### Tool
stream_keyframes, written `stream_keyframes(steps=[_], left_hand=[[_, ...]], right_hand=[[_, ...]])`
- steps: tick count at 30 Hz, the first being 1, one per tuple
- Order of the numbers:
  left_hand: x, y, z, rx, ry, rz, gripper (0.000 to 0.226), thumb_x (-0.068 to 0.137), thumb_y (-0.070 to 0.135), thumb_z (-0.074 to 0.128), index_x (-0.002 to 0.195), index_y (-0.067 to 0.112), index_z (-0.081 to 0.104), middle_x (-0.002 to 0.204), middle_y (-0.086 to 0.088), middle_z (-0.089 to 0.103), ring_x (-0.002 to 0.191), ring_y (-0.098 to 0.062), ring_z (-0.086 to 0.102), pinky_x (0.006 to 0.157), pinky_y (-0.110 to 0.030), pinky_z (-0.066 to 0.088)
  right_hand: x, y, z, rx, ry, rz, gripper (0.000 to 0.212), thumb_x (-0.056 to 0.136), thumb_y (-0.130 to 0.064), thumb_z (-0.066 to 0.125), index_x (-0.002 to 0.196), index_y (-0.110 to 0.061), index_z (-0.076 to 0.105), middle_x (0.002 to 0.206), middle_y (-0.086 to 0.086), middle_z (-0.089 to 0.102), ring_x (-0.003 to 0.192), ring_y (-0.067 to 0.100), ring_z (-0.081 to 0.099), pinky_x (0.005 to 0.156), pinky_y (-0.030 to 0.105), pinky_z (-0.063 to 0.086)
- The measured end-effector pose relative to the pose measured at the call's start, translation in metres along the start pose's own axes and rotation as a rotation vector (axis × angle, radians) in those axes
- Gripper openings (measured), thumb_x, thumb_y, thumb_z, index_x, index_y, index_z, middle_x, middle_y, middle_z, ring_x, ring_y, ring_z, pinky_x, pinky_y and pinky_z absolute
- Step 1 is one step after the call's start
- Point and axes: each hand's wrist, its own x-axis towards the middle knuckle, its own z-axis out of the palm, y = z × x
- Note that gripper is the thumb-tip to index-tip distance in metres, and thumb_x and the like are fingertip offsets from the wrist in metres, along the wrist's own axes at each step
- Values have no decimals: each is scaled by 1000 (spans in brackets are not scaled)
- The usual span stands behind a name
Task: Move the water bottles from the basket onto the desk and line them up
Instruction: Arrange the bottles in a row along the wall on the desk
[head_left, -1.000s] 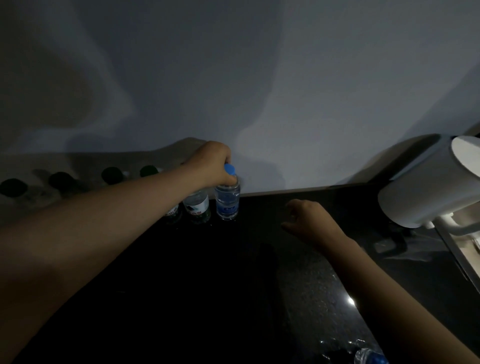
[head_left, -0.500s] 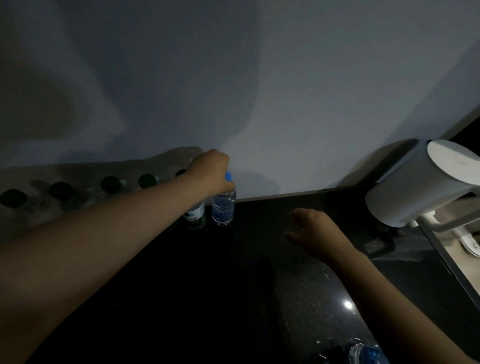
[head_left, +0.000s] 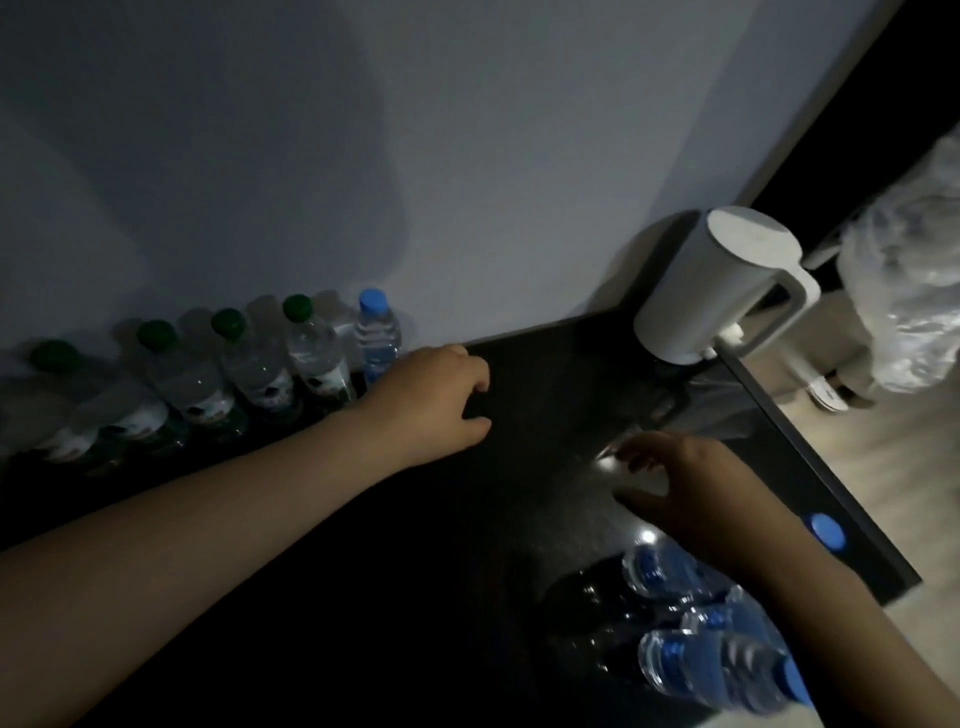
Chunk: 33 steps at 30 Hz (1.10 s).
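The blue-capped bottle (head_left: 378, 332) stands upright, cap up. Right of it, the left hand (head_left: 436, 400) and, farther, the right hand (head_left: 675, 483) hover over the counter (head_left: 545, 374), loosely curled, holding nothing.

Desk (head_left: 545, 374) ctr open, bottle row (head_left: 249, 364) at wall (head_left: 467, 156), kettle (head_left: 717, 286) rt, loose bottles (head_left: 717, 670) front

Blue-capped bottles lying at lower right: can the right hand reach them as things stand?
Probably yes: the right hand hovers empty just past the lying bottles, with nothing standing between them.
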Motion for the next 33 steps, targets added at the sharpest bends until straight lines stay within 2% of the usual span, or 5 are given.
stream_keyframes(steps=[7,17,25,29,33], left_hand=[[-29,81,40,-55,-155,152,35,84,38,65,115,25,58,108,7,55,95,-9,55,84,-31,53],[-36,144,100,-38,-276,277,31,81,37,65,108,22,60,104,5,56,93,-13,57,82,-33,52],[-10,183,106,15,-171,393,41,82,35,65,117,19,52,110,-1,52,94,-18,56,76,-29,47],[12,199,108,28,-141,414,51,81,30,67,127,18,47,120,-3,47,103,-21,52,87,-37,49],[35,212,117,48,-197,397,45,83,30,66,123,16,50,118,-6,47,97,-23,55,83,-37,51]], right_hand=[[-98,30,-2,115,61,152,32,80,-29,72,110,-26,62,102,-13,62,86,-3,56,73,9,41],[-168,73,27,225,212,433,27,79,-28,74,104,-19,68,98,-1,68,89,15,63,78,39,53],[-157,85,66,231,187,439,47,80,-45,69,122,-29,54,115,-6,57,93,8,58,79,28,54],[-148,89,73,243,170,433,38,81,-40,68,115,-25,59,108,-4,56,89,10,58,77,30,54],[-143,95,72,275,161,458,26,82,-31,68,103,-16,62,101,0,58,86,15,59,76,34,53]])
